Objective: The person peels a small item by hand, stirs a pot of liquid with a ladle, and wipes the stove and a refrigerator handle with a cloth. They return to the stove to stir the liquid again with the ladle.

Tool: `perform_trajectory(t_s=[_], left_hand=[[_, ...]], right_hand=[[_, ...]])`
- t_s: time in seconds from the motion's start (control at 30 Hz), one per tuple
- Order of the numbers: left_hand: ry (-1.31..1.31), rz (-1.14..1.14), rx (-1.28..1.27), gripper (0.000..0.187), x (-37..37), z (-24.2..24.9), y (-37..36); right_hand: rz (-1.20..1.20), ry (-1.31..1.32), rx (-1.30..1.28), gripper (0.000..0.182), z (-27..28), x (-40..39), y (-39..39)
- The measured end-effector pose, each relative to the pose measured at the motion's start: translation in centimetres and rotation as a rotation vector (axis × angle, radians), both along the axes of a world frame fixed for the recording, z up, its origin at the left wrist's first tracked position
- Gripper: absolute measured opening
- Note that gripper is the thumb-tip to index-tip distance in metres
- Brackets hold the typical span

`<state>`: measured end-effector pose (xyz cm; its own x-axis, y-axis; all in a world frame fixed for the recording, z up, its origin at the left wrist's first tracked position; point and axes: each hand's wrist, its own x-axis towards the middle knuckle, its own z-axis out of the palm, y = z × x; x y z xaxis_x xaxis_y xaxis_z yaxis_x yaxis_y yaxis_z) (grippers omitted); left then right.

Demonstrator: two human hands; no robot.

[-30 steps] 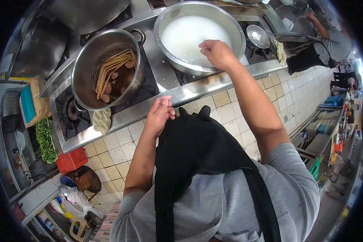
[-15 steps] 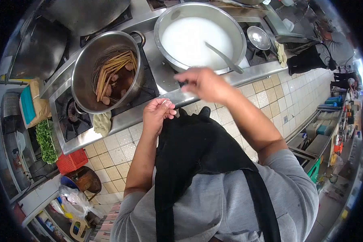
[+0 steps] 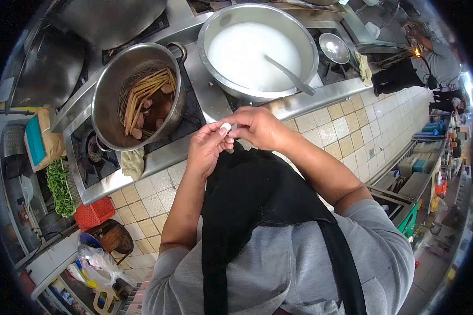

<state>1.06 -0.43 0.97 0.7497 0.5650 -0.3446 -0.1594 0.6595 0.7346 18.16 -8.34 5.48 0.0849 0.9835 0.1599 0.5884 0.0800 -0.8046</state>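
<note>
The left hand (image 3: 206, 149) pinches a small white piece (image 3: 226, 126) between thumb and fingers, just in front of the front edge of the stove (image 3: 155, 166). The right hand (image 3: 260, 127) meets it there, fingers curled in at the piece; whether they grip it too, I cannot tell. Beyond the hands, near the stove's front edge, sits a wide bowl (image 3: 219, 25) of white liquid (image 3: 247, 55), with a ladle (image 3: 291, 76) leaning on its rim, handle toward the right. Toward the stove's left end stands a pot (image 3: 109, 84) with sticks (image 3: 136, 105) in brown liquid (image 3: 151, 113). A cloth (image 3: 132, 164) hangs over the front edge near the left corner.
</note>
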Motion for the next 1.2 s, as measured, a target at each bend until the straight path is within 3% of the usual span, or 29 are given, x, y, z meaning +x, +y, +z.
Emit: perform_trajectory(t_s=[0.5, 0.57, 0.6, 0.67, 0.93, 1.2], left_hand=[[-0.036, -0.019, -0.034, 0.012, -0.5, 0.6, 0.2], [-0.058, -0.017, -0.039, 0.011, -0.6, 0.4, 0.5], [-0.051, 0.005, -0.031, 0.011, -0.8, 0.1, 0.7], [-0.045, 0.022, -0.026, 0.011, -1.0, -0.2, 0.8], [-0.041, 0.036, -0.065, 0.012, -0.8, -0.3, 0.2], [-0.035, 0.07, -0.072, 0.013, -1.2, -0.7, 0.3]], right_hand=[[0.088, 0.162, -0.048, 0.011, 1.1, -0.4, 0.0], [-0.039, 0.415, -0.154, 0.01, 0.3, -0.3, -0.2], [-0.037, 0.413, -0.154, 0.01, 0.6, -0.1, -0.2], [-0.172, 0.732, -0.232, 0.01, 1.4, 0.2, -0.4], [-0.176, 0.629, -0.279, 0.015, 1.4, 2.2, -0.6], [-0.197, 0.788, -0.215, 0.02, 3.3, 3.8, -0.4]])
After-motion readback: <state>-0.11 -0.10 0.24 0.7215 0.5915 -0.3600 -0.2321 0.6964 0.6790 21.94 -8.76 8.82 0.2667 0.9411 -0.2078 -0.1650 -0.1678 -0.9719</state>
